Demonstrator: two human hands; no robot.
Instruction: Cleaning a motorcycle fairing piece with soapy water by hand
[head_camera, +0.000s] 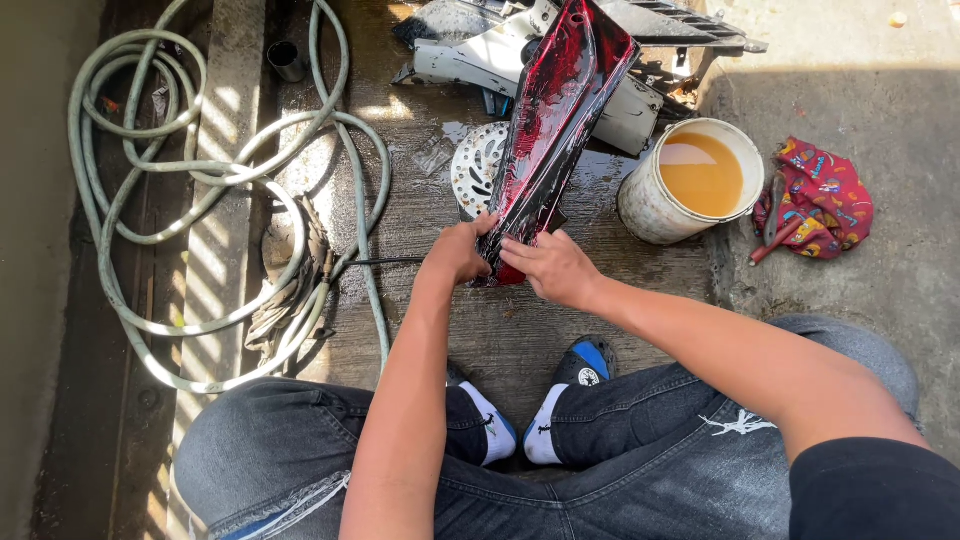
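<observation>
1. Gripping the near end of a long red-and-black motorcycle fairing panel (555, 130), both hands work at the same spot: left hand (460, 250) closed round the panel's left edge, right hand (550, 268) laid over its lower right edge, fingers curled onto it.
2. Panel sits straight ahead of the person, above the wet concrete floor (560, 330), its low end touching both hands.
3. Long axis: runs from the hands up and slightly right, away from the body; far end points toward the white body panels (500, 62) at the top of the view. Glossy inner face turned up, wet.
4. Nearness: both hands meet at the low end; neither reaches the far end. Right hand lies a touch nearer the body.
5. Surroundings: brake disc (477, 165) just left of the panel's middle; white bucket (650, 205) of orange-brown liquid just right; red patterned cloth (820, 195) beyond the bucket; coiled green hose (190, 170) well apart on the left.
6. Person squats, blue-and-white shoes (585, 365) below the hands.
</observation>
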